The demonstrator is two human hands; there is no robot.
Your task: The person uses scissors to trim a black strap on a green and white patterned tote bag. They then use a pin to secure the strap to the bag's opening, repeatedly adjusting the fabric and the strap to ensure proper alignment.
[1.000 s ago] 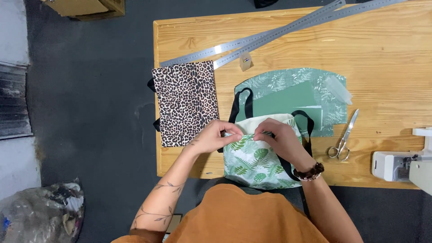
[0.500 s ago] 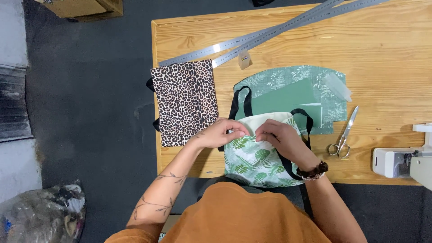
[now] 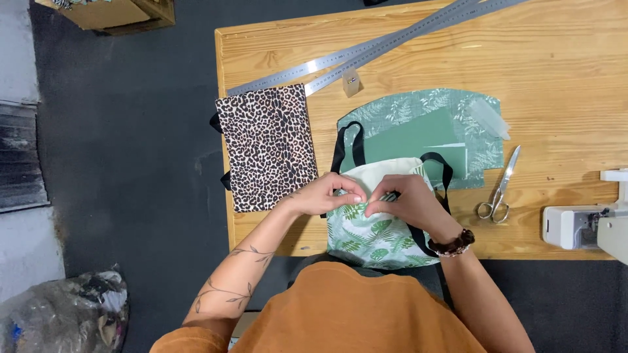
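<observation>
A small bag of leaf-print fabric point(image 3: 366, 236) with black straps lies at the near edge of the wooden table point(image 3: 562, 78). Its cream lining is folded back at the top. My left hand point(image 3: 328, 195) and my right hand point(image 3: 404, 199) meet fingertip to fingertip over the bag's upper middle, both pinching the fabric there. A leopard-print bag point(image 3: 267, 145) lies flat just left of my left hand. Behind the bag sit green patterned fabric pieces point(image 3: 418, 124).
Scissors point(image 3: 498, 191) lie right of my right hand. Two long metal rulers point(image 3: 366, 52) cross the table's far side, with a small clear block point(image 3: 351, 81) beside them. A white sewing machine point(image 3: 589, 222) stands at the right edge. The dark floor holds a plastic bag point(image 3: 62, 314).
My two hands have drawn closer together on the leaf-print bag, so the fingertips now touch. The other things on the table have not moved.
</observation>
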